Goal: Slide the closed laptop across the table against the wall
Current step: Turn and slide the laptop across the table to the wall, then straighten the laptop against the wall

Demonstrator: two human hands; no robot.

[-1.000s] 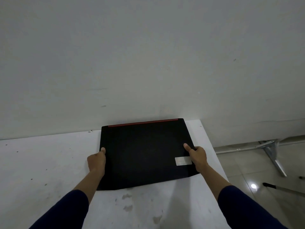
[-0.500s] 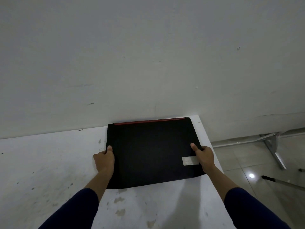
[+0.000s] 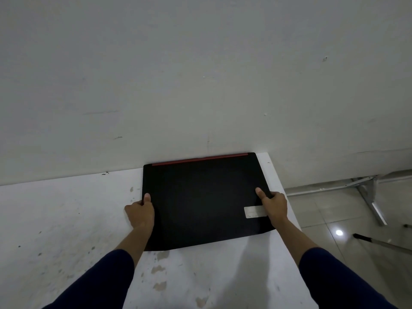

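The closed black laptop (image 3: 200, 197) lies flat on the white table (image 3: 66, 219), with a red strip along its far edge and a pale sticker near its right side. Its far edge touches the grey-white wall (image 3: 200, 85) at the table's back right corner. My left hand (image 3: 140, 211) grips the laptop's left edge, thumb on top. On the right edge my right hand (image 3: 273, 206) holds it the same way, thumb on the lid next to the sticker.
The table's right edge runs just beyond my right hand. Past it is a tiled floor (image 3: 356, 253) with a metal frame leg (image 3: 367, 192) and a dark-tipped rod (image 3: 383, 241). The table top carries scuffs and stains.
Both hands pushed the laptop away from me; its red far edge has reached the wall. The hands kept their hold on its sides.
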